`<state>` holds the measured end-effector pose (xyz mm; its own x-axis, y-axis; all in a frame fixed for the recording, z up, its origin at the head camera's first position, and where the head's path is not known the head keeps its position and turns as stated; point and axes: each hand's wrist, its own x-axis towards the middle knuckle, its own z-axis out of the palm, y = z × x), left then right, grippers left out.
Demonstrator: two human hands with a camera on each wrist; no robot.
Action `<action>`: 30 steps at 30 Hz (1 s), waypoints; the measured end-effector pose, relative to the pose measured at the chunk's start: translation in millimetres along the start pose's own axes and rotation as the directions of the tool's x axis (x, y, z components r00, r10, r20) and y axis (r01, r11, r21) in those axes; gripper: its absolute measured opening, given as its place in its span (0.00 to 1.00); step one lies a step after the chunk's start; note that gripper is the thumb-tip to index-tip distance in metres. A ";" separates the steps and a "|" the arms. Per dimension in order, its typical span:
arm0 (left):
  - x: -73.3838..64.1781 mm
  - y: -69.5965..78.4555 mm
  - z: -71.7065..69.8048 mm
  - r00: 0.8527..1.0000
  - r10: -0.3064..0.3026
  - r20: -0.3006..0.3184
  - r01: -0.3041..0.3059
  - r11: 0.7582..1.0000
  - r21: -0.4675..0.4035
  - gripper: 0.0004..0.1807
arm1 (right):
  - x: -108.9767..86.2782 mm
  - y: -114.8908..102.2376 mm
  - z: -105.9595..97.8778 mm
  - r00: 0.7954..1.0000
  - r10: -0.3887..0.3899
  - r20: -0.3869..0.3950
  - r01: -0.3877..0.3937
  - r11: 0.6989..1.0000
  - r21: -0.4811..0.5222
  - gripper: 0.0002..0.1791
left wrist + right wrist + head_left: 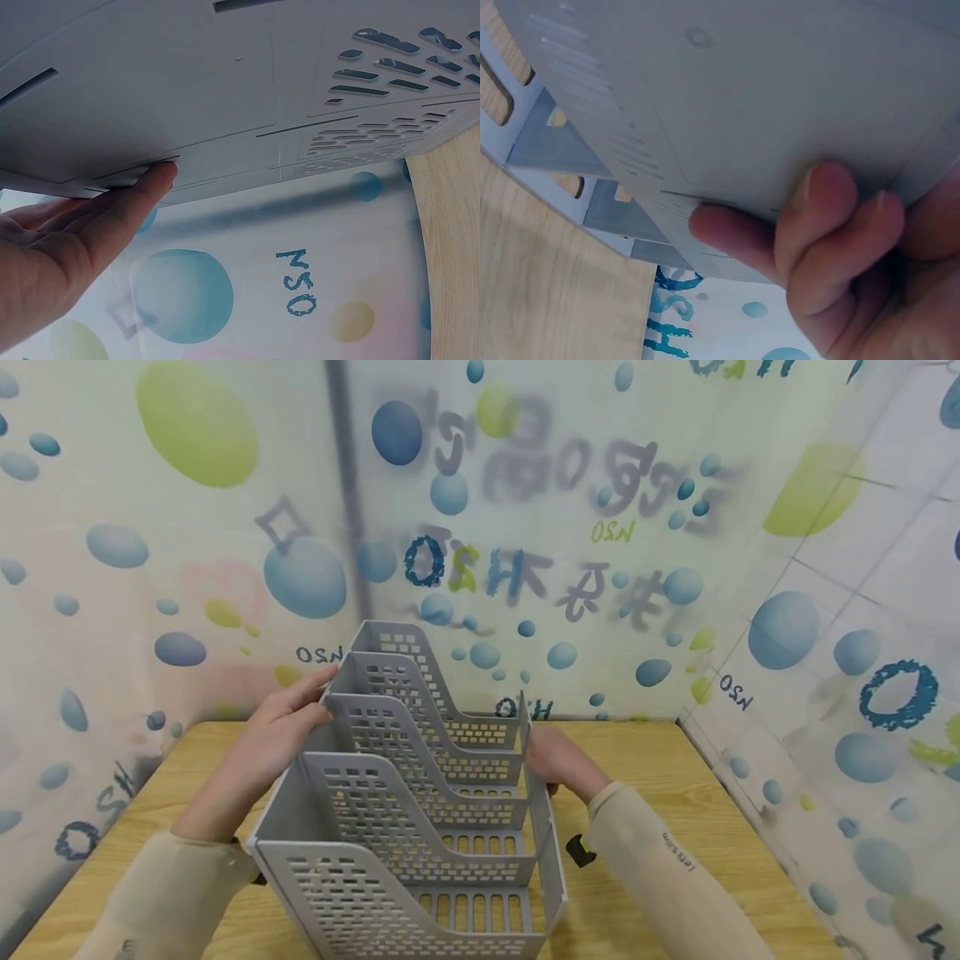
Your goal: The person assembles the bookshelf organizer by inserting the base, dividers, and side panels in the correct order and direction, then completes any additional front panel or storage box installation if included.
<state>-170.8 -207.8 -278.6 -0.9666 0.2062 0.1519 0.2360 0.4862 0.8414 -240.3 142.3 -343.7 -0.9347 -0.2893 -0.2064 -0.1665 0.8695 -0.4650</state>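
Observation:
A grey plastic desktop file organizer (431,777) with stepped, perforated dividers stands on the table. At its tall left side, my left hand (273,739) lies along the outer panel. In the left wrist view, extended fingers (127,214) touch the smooth panel (202,90) near a thin slot. On the opposite side, my right hand (558,756) is against the low outer panel, partly hidden by it. The right wrist view shows one digit stretched along this panel (705,112), while other fingers (847,247) are curled against it, with no object seen inside them.
The organizer rests on a wood-grain table (630,760). A curtain (525,527) printed with blue and green bubbles hangs behind the table and along its sides. Near the right sleeve is a small black item (580,850).

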 end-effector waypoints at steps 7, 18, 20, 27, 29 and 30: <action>0.8 0.5 0.5 1.000 0.006 -0.005 -0.006 1.000 -0.016 0.35 | 2.0 -6.2 4.4 0.998 0.055 -0.009 -0.055 0.997 -0.053 0.12; 1.7 -3.0 0.4 1.000 -0.006 0.001 0.006 1.000 0.012 0.34 | -0.7 -12.7 11.6 0.994 0.084 -0.062 -0.090 0.992 -0.088 0.11; 1.8 -3.3 0.4 1.000 -0.007 0.004 0.007 1.000 0.012 0.34 | -1.1 -14.8 12.2 0.995 0.085 -0.060 -0.092 0.988 -0.127 0.12; 1.9 -3.0 -1.1 1.000 -0.015 0.008 0.015 1.000 0.018 0.35 | -16.2 -12.9 13.9 0.996 0.083 -0.043 -0.083 0.997 0.008 0.15; 2.1 -2.8 -1.5 1.000 -0.017 0.010 0.016 1.000 0.016 0.34 | -26.2 -9.9 15.0 0.998 0.065 -0.016 -0.063 0.993 0.098 0.12; 2.2 -2.7 -1.6 1.000 -0.017 0.009 0.017 1.000 0.015 0.34 | -31.8 -8.2 15.7 0.999 0.051 0.001 -0.051 0.986 0.160 0.09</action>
<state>-173.8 -210.0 -279.7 -0.9697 0.2053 0.1325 0.2207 0.5026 0.8359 -204.3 138.1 -346.8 -0.9418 -0.2448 -0.2306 -0.0666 0.8078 -0.5857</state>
